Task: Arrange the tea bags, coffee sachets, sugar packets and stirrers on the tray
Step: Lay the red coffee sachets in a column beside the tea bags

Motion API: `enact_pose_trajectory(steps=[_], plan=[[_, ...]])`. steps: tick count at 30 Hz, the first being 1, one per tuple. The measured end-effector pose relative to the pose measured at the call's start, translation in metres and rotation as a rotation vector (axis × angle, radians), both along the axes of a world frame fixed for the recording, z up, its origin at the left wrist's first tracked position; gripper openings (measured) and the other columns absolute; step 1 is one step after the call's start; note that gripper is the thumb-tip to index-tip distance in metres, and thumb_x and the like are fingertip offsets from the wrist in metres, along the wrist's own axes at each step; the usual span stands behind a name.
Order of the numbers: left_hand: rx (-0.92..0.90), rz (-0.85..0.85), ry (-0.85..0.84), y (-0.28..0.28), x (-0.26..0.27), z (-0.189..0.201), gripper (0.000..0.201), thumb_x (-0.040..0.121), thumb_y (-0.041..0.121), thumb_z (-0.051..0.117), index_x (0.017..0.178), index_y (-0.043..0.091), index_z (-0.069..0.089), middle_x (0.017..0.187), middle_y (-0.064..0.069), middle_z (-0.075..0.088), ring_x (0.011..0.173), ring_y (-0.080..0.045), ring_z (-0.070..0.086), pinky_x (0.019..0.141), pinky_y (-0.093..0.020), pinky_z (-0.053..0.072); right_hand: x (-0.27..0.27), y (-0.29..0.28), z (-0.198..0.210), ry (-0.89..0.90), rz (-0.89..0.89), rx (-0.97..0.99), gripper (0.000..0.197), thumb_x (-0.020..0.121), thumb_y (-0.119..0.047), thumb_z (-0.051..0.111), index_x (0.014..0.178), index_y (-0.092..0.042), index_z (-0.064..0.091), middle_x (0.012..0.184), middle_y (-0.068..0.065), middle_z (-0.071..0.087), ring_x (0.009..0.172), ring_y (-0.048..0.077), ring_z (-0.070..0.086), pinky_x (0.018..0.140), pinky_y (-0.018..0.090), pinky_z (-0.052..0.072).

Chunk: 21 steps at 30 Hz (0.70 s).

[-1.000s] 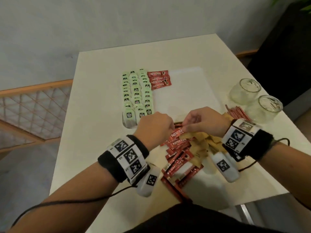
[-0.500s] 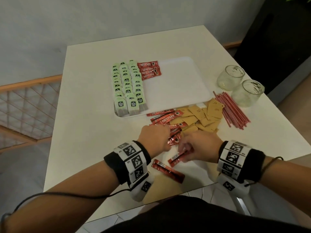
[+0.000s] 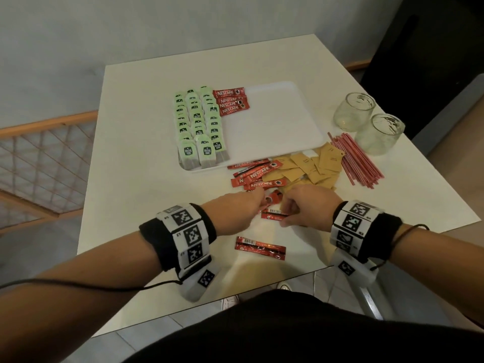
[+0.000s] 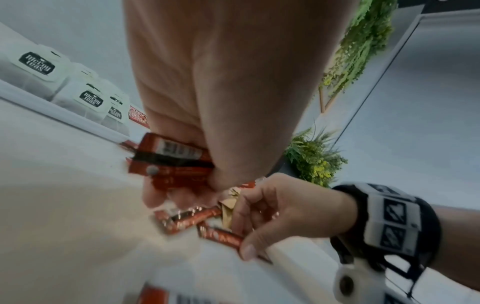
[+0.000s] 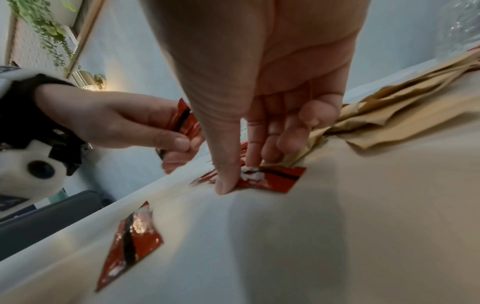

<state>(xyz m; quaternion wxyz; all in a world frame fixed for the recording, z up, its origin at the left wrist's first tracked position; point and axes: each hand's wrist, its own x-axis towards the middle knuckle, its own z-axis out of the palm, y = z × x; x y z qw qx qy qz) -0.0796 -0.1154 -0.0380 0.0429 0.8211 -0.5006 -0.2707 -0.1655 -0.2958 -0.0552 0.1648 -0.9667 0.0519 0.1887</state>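
A white tray holds rows of green tea bags on its left side and three red coffee sachets beside them. In front of the tray lie loose coffee sachets, brown sugar packets and red stirrers. My left hand grips a small bunch of coffee sachets just above the table. Close to its right, my right hand pinches one sachet that lies flat on the table, thumb and forefinger on its end. Another sachet lies alone nearer the front edge.
Two empty glasses stand at the right, behind the stirrers. The table's front edge is close below my wrists. A wooden lattice rail runs along the floor at the left.
Both hands have drawn back from the sachet pile toward the near edge. The left hand still holds its bunch; the right has come down onto a sachet lying on the table.
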Motion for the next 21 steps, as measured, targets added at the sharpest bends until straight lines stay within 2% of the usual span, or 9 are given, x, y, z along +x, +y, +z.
enact_pose_trajectory(steps=[1,4,6,7,10,12,14,17,21], plan=[[0.012,-0.011,0.054,0.001,-0.004,0.0,0.003,0.105,0.017,0.039,0.106,0.016,0.036,0.075,0.004,0.05,0.061,-0.011,0.046,0.053,-0.025,0.033,0.0,0.0,0.0,0.003,0.0,-0.008,0.023,0.077,-0.051,0.072,0.084,-0.031,0.064,0.082,-0.015,0.059,0.076,0.005,0.057,0.06,0.022,0.044],[0.117,-0.1,0.141,0.002,-0.013,-0.004,0.033,0.098,0.042,0.054,0.113,0.014,0.043,0.092,0.001,0.058,0.071,-0.013,0.049,0.062,-0.027,0.037,0.0,0.002,0.003,0.017,-0.006,-0.02,0.024,0.078,-0.051,0.072,0.083,-0.027,0.068,0.079,-0.012,0.065,0.074,0.007,0.06,0.059,0.025,0.048],[0.176,-0.161,0.114,0.002,-0.016,-0.01,0.052,0.088,0.049,0.066,0.12,0.013,0.046,0.101,0.003,0.059,0.083,-0.016,0.054,0.071,-0.03,0.043,0.0,0.003,0.005,0.027,-0.013,-0.025,0.025,0.079,-0.051,0.072,0.083,-0.026,0.069,0.079,-0.011,0.067,0.074,0.006,0.061,0.063,0.027,0.052],[0.184,-0.189,0.058,0.001,-0.017,-0.013,0.054,0.086,0.05,0.068,0.121,0.014,0.047,0.107,0.003,0.062,0.091,-0.019,0.058,0.073,-0.031,0.046,0.0,0.004,0.006,0.032,-0.016,-0.028,0.025,0.079,-0.051,0.071,0.083,-0.026,0.069,0.079,-0.011,0.067,0.074,0.006,0.061,0.064,0.027,0.053],[0.11,-0.255,-0.164,-0.003,-0.014,-0.017,0.035,0.092,0.045,0.059,0.113,0.018,0.055,0.108,0.0,0.064,0.098,-0.022,0.06,0.067,-0.032,0.043,0.0,0.003,0.008,0.053,-0.039,0.016,0.019,0.08,-0.047,0.072,0.078,-0.029,0.067,0.074,-0.014,0.066,0.072,0.002,0.061,0.063,0.024,0.051],[0.087,-0.24,-0.208,-0.004,-0.011,-0.014,0.026,0.093,0.039,0.054,0.11,0.019,0.059,0.104,-0.001,0.062,0.096,-0.022,0.06,0.065,-0.031,0.041,0.0,0.002,0.008,0.061,-0.053,0.051,0.018,0.08,-0.045,0.073,0.071,-0.032,0.065,0.069,-0.015,0.066,0.069,0.001,0.061,0.062,0.024,0.051],[0.114,-0.207,-0.194,-0.003,-0.006,-0.011,0.028,0.095,0.037,0.051,0.115,0.018,0.057,0.101,-0.001,0.061,0.091,-0.023,0.06,0.065,-0.031,0.04,0.001,0.001,0.006,0.065,-0.065,0.066,0.018,0.081,-0.043,0.073,0.073,-0.027,0.068,0.07,-0.01,0.069,0.068,0.005,0.063,0.065,0.029,0.055],[0.12,-0.083,-0.017,0.001,0.006,-0.001,0.019,0.096,0.025,0.053,0.111,0.014,0.048,0.08,0.006,0.052,0.072,-0.019,0.055,0.061,-0.028,0.04,0.004,-0.003,0.004,0.073,-0.086,0.144,0.024,0.081,-0.041,0.073,0.075,-0.018,0.068,0.07,0.0,0.069,0.061,0.01,0.058,0.062,0.027,0.049],[-0.007,0.121,0.332,0.01,0.035,0.012,0.009,0.093,0.009,0.054,0.098,0.015,0.049,0.078,0.007,0.064,0.07,-0.011,0.063,0.063,-0.02,0.049,0.011,-0.017,0.021,-0.052,-0.196,0.3,0.02,0.08,-0.036,0.075,0.073,-0.023,0.062,0.062,-0.011,0.064,0.056,0.0,0.057,0.054,0.012,0.04]])
